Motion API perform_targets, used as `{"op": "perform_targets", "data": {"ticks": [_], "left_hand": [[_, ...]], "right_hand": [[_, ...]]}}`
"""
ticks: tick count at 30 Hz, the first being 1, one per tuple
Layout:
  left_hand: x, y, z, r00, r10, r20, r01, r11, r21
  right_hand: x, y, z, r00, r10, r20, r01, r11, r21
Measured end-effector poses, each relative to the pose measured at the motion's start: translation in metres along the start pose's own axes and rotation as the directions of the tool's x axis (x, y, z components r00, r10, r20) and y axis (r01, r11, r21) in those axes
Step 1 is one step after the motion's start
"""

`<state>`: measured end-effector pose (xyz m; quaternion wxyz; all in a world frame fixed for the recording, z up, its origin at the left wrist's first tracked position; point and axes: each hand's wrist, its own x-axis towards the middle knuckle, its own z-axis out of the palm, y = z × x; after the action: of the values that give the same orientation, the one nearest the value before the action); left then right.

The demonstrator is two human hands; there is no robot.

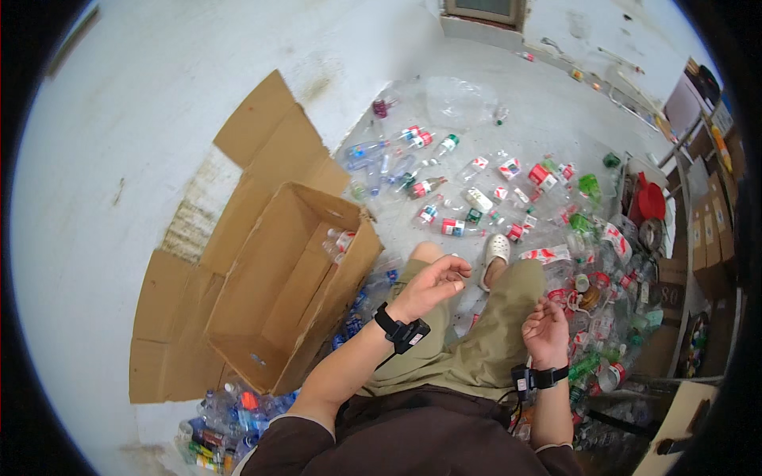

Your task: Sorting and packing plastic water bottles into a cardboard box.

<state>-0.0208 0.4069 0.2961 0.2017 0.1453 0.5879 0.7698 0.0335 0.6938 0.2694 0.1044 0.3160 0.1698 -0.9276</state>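
My left hand [433, 284] hovers over my left knee, fingers loosely curled and apart, with nothing seen in it. Above my right thigh, my right hand [545, 333] is turned partly palm up with bent fingers, and no object shows in it. To the left stands an upright cardboard box [286, 297] with its flaps spread, holding a few clear plastic bottles [339, 244] at its far end. Empty plastic bottles [452, 226] lie scattered on the floor ahead of me. A dense heap of crushed bottles [595, 321] lies beside my right hand.
More bottles [238, 410] are piled at the lower left, and others lie between the box and my left leg. A clear plastic bag [461, 101] rests on the far floor. Along the right stand a red plastic scoop [650, 199], cardboard boxes [708, 238] and a metal rack.
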Motion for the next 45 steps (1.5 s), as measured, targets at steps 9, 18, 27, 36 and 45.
{"op": "perform_targets", "data": {"ticks": [9, 18, 27, 36, 45], "left_hand": [[-0.025, 0.016, -0.049, 0.984, 0.004, -0.176, 0.021, 0.99, 0.137], [0.118, -0.071, -0.138, 0.957, -0.213, -0.197, 0.269, 0.908, 0.322], [0.264, -0.284, -0.202, 0.877, -0.371, -0.307, 0.4, 0.208, 0.893], [0.305, -0.37, -0.216, 0.936, -0.302, -0.18, 0.175, -0.044, 0.984], [0.28, -0.194, -0.16, 0.923, -0.184, -0.339, 0.316, 0.864, 0.392]], "right_hand": [[0.055, 0.005, 0.084, 0.981, 0.118, 0.155, -0.118, 0.993, -0.01], [0.213, -0.009, 0.128, 0.988, 0.046, 0.15, -0.073, 0.981, 0.181], [0.28, -0.008, 0.131, 0.993, 0.108, -0.056, -0.108, 0.994, -0.006], [0.297, -0.013, 0.142, 0.986, 0.139, -0.095, -0.137, 0.99, 0.029], [0.29, 0.009, 0.146, 0.97, -0.135, -0.203, 0.06, 0.939, -0.338]]}}
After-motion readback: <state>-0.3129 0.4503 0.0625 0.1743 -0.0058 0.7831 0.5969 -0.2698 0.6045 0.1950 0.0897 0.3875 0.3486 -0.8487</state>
